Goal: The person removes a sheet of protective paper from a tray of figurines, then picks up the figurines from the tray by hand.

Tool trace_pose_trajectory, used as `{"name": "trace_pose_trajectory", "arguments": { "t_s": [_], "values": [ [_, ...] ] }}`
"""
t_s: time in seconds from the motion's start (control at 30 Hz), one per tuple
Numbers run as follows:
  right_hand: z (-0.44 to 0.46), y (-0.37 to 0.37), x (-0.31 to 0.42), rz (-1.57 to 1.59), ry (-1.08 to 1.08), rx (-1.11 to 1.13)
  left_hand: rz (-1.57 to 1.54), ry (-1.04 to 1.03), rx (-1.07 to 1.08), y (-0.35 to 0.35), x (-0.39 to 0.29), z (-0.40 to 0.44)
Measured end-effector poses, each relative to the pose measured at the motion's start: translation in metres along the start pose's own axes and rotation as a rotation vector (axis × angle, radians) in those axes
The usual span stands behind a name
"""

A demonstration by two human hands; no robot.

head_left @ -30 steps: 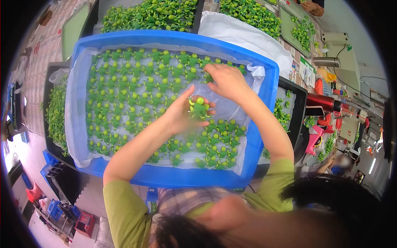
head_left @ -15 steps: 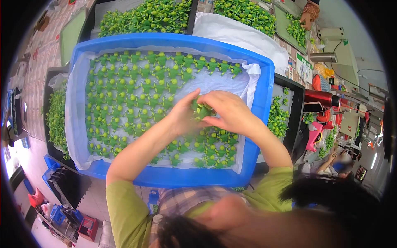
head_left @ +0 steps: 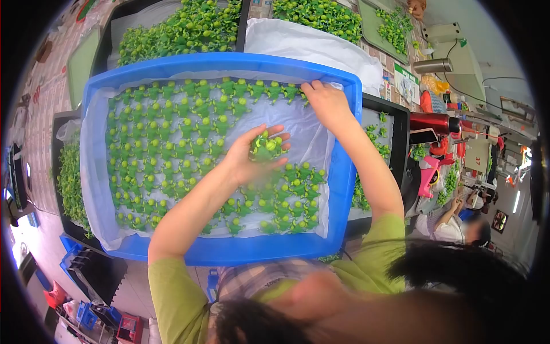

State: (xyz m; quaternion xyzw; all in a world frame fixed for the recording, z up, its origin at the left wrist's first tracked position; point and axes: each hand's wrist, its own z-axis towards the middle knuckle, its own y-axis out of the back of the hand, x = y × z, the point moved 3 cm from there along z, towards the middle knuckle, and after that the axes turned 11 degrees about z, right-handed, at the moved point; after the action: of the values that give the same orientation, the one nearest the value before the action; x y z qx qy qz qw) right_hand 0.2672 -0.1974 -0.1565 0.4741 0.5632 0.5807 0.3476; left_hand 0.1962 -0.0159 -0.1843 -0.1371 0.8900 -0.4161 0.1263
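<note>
My left hand [head_left: 243,159] is turned palm up above the middle of the blue tray, cupped around several small green figures [head_left: 268,146] with round yellow-green heads. At the far right of the tray, my right hand [head_left: 329,105] reaches down with bent fingers by the end of the top row. Its fingertips are close to a green figure [head_left: 303,94], and what they pinch is hidden. Rows of the same figures [head_left: 163,125] stand on the white liner [head_left: 286,127] inside the blue tray [head_left: 223,59].
Black trays heaped with green figures stand behind [head_left: 183,34], at left [head_left: 71,178] and at right [head_left: 382,135]. White cloth [head_left: 309,49] lies behind the blue tray. A red flask [head_left: 429,122] and a phone [head_left: 423,136] are at right. Another person [head_left: 452,226] sits farther off.
My hands have moved apart. The left has opened out palm up with the figures in it, and the right has gone to the tray's far right. The view has shifted slightly.
</note>
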Motion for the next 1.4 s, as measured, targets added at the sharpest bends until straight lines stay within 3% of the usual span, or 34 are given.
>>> {"name": "trace_pose_trajectory", "arguments": {
  "t_s": [0.1, 0.2, 0.27, 0.4, 0.5, 0.53, 0.57, 0.67, 0.77, 0.9, 0.97, 1.07, 1.13, 1.27, 1.37, 1.4],
  "values": [
    [0.002, 0.001, 0.001, -0.075, 0.051, 0.012, -0.005, -0.025, 0.043, 0.003, -0.001, 0.012],
    [-0.008, 0.025, 0.008, 0.198, 0.057, -0.004, -0.009, -0.044, 0.085, 0.004, -0.004, 0.019],
    [-0.018, 0.036, 0.02, 0.565, 0.008, 0.16, -0.002, -0.048, 0.102, 0.003, -0.005, 0.024],
    [-0.028, 0.044, 0.046, 0.703, 0.13, 0.192, -0.02, -0.033, 0.086, 0.005, -0.004, 0.031],
    [-0.024, 0.05, 0.039, 0.907, 0.009, 0.286, 0.003, -0.023, 0.189, 0.006, -0.007, 0.026],
    [-0.018, 0.045, 0.028, 0.793, 0.017, 0.124, -0.011, -0.022, 0.24, 0.01, -0.006, 0.03],
    [-0.011, 0.036, 0.02, 0.792, 0.017, 0.123, -0.01, -0.023, 0.242, 0.014, -0.006, 0.032],
    [0.003, 0.009, 0.008, 0.303, 0.096, -0.036, -0.014, -0.02, 0.262, 0.016, -0.005, 0.033],
    [0.017, -0.007, 0.016, 0.081, 0.072, 0.085, -0.091, -0.024, 0.224, 0.017, -0.004, 0.032],
    [0.016, 0.0, 0.015, 0.062, 0.087, 0.08, 0.016, 0.001, 0.249, 0.021, -0.001, 0.033],
    [0.003, 0.021, 0.024, 0.423, 0.068, 0.099, 0.047, -0.006, 0.252, 0.021, 0.0, 0.032],
    [-0.013, 0.041, 0.039, 0.664, 0.095, 0.172, 0.032, -0.001, 0.303, 0.019, 0.001, 0.029],
    [-0.022, 0.045, 0.044, 0.694, 0.083, 0.168, 0.235, 0.009, 0.301, 0.018, 0.0, 0.027],
    [-0.028, 0.051, 0.053, 0.691, 0.167, 0.149, 0.24, 0.014, 0.309, 0.018, 0.001, 0.026],
    [-0.024, 0.048, 0.053, 0.944, 0.105, 0.448, 0.199, 0.012, 0.267, 0.02, 0.003, 0.027],
    [-0.017, 0.045, 0.044, 0.927, 0.074, 0.373, 0.182, 0.008, 0.344, 0.017, 0.002, 0.026]
  ]
}}
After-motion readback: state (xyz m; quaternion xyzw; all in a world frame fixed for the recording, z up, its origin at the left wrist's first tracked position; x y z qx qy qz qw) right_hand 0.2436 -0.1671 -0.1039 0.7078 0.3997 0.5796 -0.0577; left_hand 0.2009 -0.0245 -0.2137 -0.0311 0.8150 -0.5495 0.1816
